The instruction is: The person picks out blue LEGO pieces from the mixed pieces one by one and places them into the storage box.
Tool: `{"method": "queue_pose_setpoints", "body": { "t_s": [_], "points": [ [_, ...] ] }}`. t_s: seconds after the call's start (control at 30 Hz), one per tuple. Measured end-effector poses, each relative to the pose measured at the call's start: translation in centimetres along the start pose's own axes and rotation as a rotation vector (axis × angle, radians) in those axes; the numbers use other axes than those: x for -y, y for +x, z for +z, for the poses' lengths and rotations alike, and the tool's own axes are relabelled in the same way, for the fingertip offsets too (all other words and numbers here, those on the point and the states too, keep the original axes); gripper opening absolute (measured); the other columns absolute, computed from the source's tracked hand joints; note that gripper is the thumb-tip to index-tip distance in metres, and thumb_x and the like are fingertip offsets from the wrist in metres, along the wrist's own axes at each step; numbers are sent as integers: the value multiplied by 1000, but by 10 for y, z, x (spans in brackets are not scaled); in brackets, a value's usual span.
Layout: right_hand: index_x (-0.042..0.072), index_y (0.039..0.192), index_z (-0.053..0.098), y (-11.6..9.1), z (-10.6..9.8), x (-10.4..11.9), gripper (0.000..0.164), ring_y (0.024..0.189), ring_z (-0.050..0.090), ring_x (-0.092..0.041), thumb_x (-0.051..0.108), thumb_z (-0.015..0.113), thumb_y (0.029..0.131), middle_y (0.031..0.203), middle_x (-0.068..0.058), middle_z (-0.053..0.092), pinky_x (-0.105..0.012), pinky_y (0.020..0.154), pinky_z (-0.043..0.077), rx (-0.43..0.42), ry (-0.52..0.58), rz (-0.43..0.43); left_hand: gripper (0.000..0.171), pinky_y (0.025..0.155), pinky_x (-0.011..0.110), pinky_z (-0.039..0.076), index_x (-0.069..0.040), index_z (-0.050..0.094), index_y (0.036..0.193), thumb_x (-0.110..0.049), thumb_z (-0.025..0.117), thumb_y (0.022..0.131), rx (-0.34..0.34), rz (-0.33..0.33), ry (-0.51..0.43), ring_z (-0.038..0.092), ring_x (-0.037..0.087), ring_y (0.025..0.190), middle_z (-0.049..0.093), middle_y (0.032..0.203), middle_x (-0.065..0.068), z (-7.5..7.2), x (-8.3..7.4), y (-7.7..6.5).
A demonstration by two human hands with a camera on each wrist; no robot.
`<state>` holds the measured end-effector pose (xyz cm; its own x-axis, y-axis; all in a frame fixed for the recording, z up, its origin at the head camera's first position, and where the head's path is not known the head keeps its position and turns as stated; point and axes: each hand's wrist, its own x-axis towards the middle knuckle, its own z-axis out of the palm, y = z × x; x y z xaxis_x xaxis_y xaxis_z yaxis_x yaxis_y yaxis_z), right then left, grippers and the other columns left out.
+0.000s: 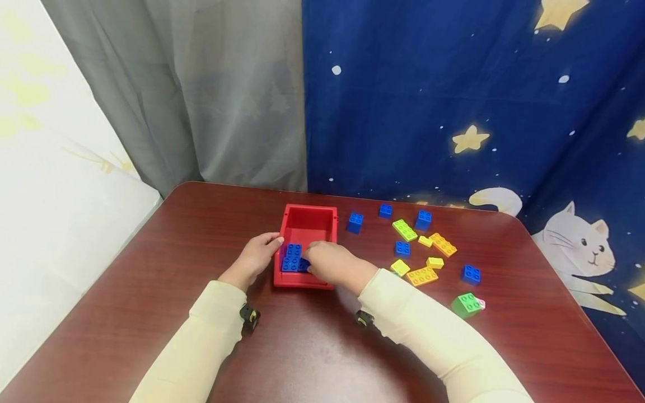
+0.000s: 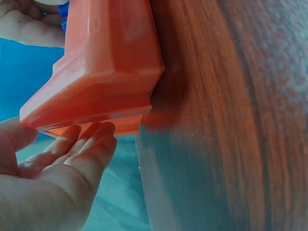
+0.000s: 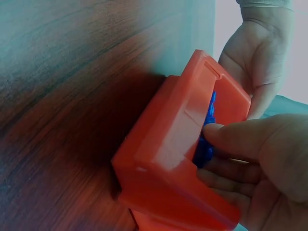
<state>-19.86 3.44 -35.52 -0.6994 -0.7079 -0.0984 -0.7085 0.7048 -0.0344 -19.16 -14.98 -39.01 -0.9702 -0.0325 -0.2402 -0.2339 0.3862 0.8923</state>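
A red plastic box [image 1: 308, 284] stands on the table, with blue building bricks [image 1: 291, 257] in its near left part. My left hand [image 1: 253, 258] grips the box's left rim. In the left wrist view, the thumb of that hand [image 2: 57, 187] lies at the rim and the fingers lie under it against the outer wall. Inside the near right part of the box, my right hand [image 1: 330, 262] pinches a blue brick [image 1: 304, 265]. In the right wrist view, the thumb rests on a blue brick [image 3: 204, 151]; the curled fingers partly hide it.
To the right of the box lie loose blue bricks [image 1: 355, 222], a lime plate brick [image 1: 405, 230], orange plate bricks [image 1: 422, 276], small yellow bricks [image 1: 435, 262] and a green brick [image 1: 466, 305] beside a small pink piece [image 1: 481, 304]. Curtains [image 1: 403, 112] hang behind the table's far edge.
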Motion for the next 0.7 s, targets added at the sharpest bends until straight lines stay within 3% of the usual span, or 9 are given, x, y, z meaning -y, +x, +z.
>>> {"method": "queue_pose_setpoints", "body": {
  "t_s": [0.37, 0.7],
  "points": [
    [10, 105, 69, 7, -2, 3, 18, 86, 65, -17, 19, 68, 90, 95, -4, 69, -30, 84, 56, 29, 75, 61, 50, 107, 55, 36, -5, 38, 147, -29, 45, 103, 1, -20, 4, 36, 41, 136, 40, 148, 20, -2, -2, 0],
    [12, 110, 73, 15, 3, 3, 23, 83, 66, -15, 15, 71, 87, 96, -4, 71, -30, 82, 57, 68, 124, 115, 52, 107, 55, 36, -5, 37, 147, -31, 44, 103, 17, -17, 15, 35, 40, 137, 39, 149, 20, -2, -1, 0]
  ]
}}
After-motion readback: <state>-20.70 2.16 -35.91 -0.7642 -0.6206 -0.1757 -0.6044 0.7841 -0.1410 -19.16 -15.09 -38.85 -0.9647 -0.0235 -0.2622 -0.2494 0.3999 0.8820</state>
